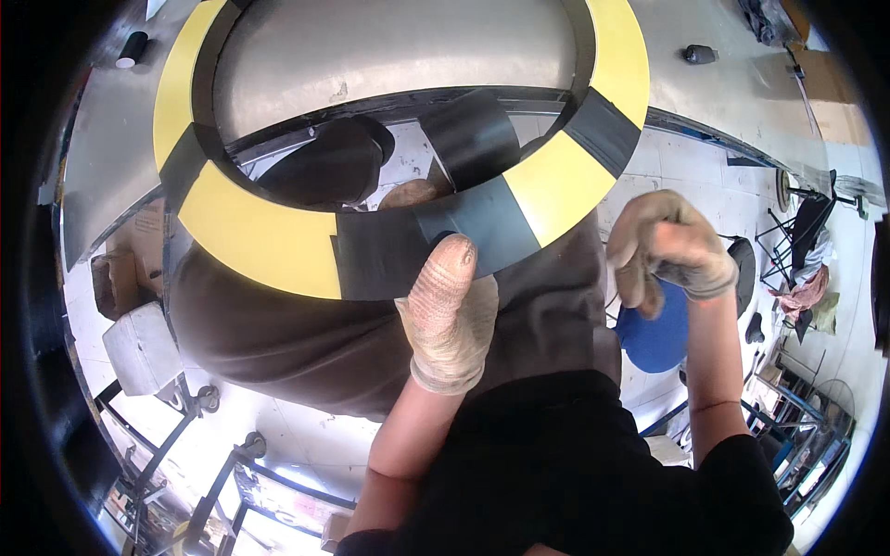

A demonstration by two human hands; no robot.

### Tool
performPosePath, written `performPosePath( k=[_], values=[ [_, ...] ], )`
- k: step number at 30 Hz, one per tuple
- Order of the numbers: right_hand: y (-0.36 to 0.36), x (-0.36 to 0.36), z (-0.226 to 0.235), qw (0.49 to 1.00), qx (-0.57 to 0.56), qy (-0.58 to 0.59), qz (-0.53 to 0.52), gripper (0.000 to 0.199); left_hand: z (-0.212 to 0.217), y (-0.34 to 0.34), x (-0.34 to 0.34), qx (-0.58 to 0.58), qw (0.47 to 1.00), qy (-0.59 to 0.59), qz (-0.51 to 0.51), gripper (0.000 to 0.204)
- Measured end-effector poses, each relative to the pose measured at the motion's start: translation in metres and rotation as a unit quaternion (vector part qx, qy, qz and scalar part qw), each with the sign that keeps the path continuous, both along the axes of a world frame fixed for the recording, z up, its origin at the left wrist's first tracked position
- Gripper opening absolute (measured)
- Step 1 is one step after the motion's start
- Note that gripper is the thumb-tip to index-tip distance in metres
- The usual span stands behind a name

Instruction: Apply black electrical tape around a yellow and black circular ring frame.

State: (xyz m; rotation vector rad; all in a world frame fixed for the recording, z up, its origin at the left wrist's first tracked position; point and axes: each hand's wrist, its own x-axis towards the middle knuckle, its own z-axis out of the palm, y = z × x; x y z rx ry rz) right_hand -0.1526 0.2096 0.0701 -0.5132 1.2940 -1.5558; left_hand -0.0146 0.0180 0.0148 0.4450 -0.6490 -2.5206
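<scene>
A large ring (563, 185) with yellow and black bands spans the upper middle, tilted over my lap and the near edge of a metal table. My left hand (447, 310), in a worn beige work glove, grips its near rim. The thumb lies on top of a black band, and the other fingers are hidden beneath the ring. Raised to the right of the ring and apart from it, my right hand (672, 248) wears a similar glove. Its fingers are half curled, with a gap to the thumb, and nothing shows between them.
On the metal table (399, 56) lie a black cylinder (133, 49) at far left and a small dark object (700, 55) at right. A blue seat (652, 334) stands below my right hand. Cardboard boxes (139, 250) and a wheeled frame (206, 400) are at left, a folding chair (812, 222) far right.
</scene>
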Motion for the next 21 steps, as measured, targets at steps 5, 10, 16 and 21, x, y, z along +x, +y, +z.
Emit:
performPosePath(
  k=[5, 10, 16, 21],
  values=[
    [-0.072, 0.023, 0.062, 0.992, 0.090, -0.049, -0.076, 0.064, -0.002, -0.010, 0.013, -0.022, 0.999, 0.011, -0.049, 0.063],
    [-0.103, 0.015, 0.073, 0.996, 0.060, 0.046, 0.038, 0.044, 0.005, -0.026, 0.013, -0.093, 0.993, 0.063, -0.031, 0.060],
    [-0.053, 0.091, 0.037, 0.926, 0.331, -0.172, 0.059, 0.043, -0.005, -0.040, 0.012, -0.075, 0.994, 0.080, -0.029, 0.051],
    [-0.059, 0.038, -0.099, 0.926, 0.013, 0.375, -0.022, 0.039, -0.001, -0.043, 0.018, -0.103, 0.994, 0.024, -0.030, 0.065]
  ],
)
